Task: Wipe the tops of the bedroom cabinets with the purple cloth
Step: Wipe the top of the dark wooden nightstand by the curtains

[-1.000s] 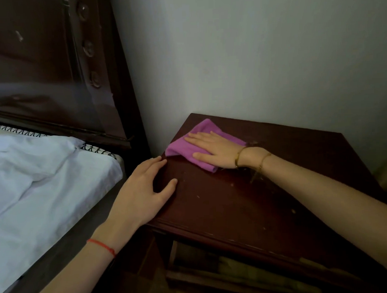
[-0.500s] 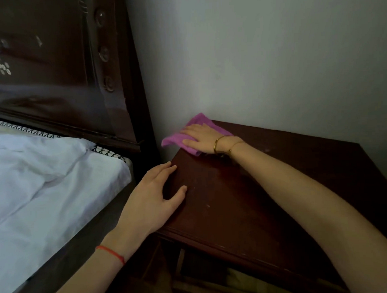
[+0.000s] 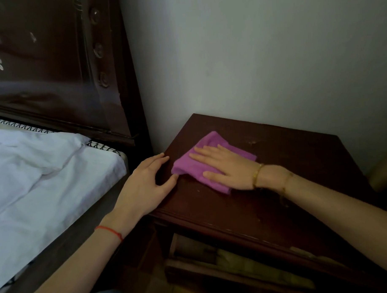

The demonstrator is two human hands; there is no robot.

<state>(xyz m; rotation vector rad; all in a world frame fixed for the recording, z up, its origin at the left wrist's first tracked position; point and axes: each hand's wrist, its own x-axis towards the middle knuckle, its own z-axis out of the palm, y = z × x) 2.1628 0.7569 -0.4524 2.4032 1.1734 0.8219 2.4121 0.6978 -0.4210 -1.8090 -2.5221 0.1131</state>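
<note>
A folded purple cloth (image 3: 189,168) lies flat on the left part of the dark wooden bedside cabinet (image 3: 287,171). My right hand (image 3: 224,167) presses down on the cloth with straight, spread fingers, covering its middle. My left hand (image 3: 145,187) rests flat on the cabinet's near left corner, fingers straight, its thumb tip touching the cloth's left edge. The cabinet top shows scuffs and pale specks.
A bed with a white sheet (image 3: 42,173) and a dark glossy headboard (image 3: 54,70) stands close on the left. A pale wall (image 3: 261,56) runs behind the cabinet. Below the top is an open shelf (image 3: 236,267) with something pale inside.
My right hand has slid the cloth from the cabinet's far left corner back toward me and a little right. My left hand has stayed on the near left corner.
</note>
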